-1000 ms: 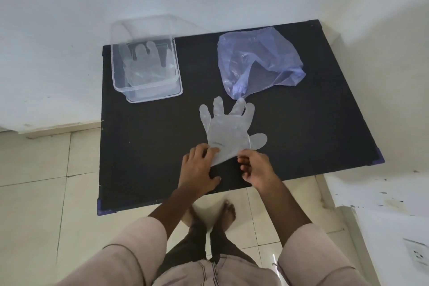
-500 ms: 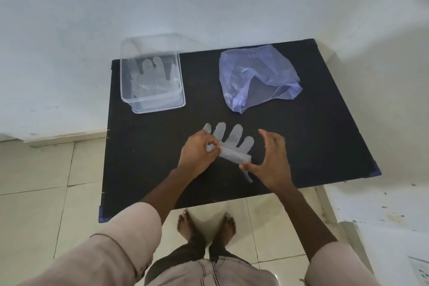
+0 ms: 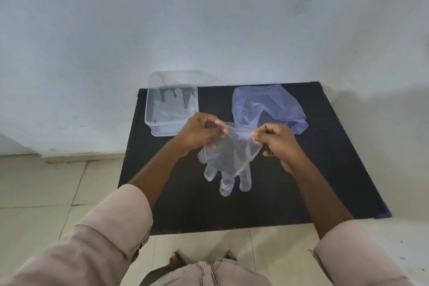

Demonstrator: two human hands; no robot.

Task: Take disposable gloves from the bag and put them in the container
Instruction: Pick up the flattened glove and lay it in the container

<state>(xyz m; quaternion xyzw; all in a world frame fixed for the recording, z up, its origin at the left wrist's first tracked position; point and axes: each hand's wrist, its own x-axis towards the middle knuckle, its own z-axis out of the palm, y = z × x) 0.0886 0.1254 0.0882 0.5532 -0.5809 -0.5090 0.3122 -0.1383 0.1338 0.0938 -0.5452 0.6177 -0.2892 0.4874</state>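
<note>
Overhead, going left to right across the black worktop (image 3: 325, 169): a clear plastic container (image 3: 171, 123) sits at about ten o'clock on the surface, near the white wall (image 3: 209, 18), and clear gloves lie inside it with their fingers pointing away. Just to its right the left hand (image 3: 199, 132) is raised above the worktop, its grip pinched on the cuff edge of a clear disposable glove (image 3: 228, 160). That glove hangs down between the two hands, its opening stretched across the top and its fingers drooping toward six o'clock; whether the fingertips touch the worktop cannot be told. Right of it the right hand (image 3: 278, 141) pinches the opposite side of the cuff, thumb and forefinger closed on the film. Behind the hands, at roughly one o'clock on the worktop, lies a crumpled translucent blue bag (image 3: 269, 107), well apart from the container. Pale sleeves cover both forearms toward the lower edge.
</note>
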